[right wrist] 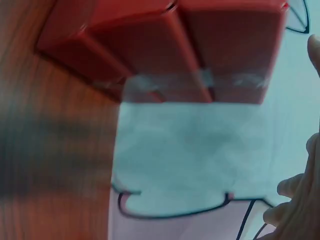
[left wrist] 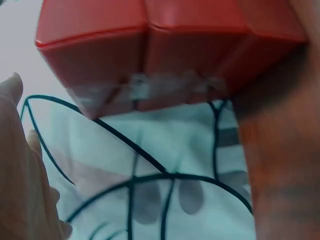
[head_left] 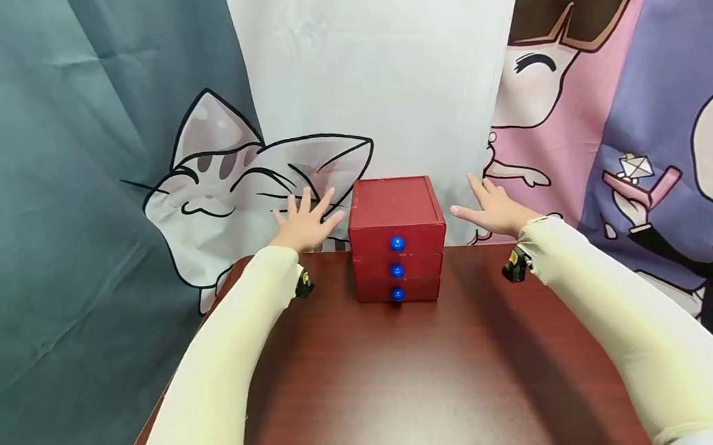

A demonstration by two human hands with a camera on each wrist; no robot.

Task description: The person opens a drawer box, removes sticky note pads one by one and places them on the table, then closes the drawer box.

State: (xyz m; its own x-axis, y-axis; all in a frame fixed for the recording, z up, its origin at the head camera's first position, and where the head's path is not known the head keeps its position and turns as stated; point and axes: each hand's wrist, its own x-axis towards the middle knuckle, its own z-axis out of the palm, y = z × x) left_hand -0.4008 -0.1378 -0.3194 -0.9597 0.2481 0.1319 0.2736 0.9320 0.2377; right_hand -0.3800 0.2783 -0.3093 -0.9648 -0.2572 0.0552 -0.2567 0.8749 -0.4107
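Observation:
A stack of three red drawer boxes (head_left: 394,202), each with a blue round knob (head_left: 397,244) on its front, stands at the back of the table. To its left my left hand (head_left: 304,227) is held up with fingers spread, apart from the boxes and holding nothing. On the other side my right hand (head_left: 495,209) is raised too, its fingers straight and its thumb pointing toward the boxes. Clear tape (left wrist: 142,89) runs across the side of the red boxes in the left wrist view. The right wrist view shows similar tape (right wrist: 145,84) on the opposite side.
The dark red-brown wooden table (head_left: 398,371) stretches from the boxes toward me. Behind it hangs a printed cloth (head_left: 382,62) with a cartoon cat and figures. A grey-green curtain (head_left: 53,237) is at the left. Small black wrist cameras (head_left: 304,283) sit under both wrists.

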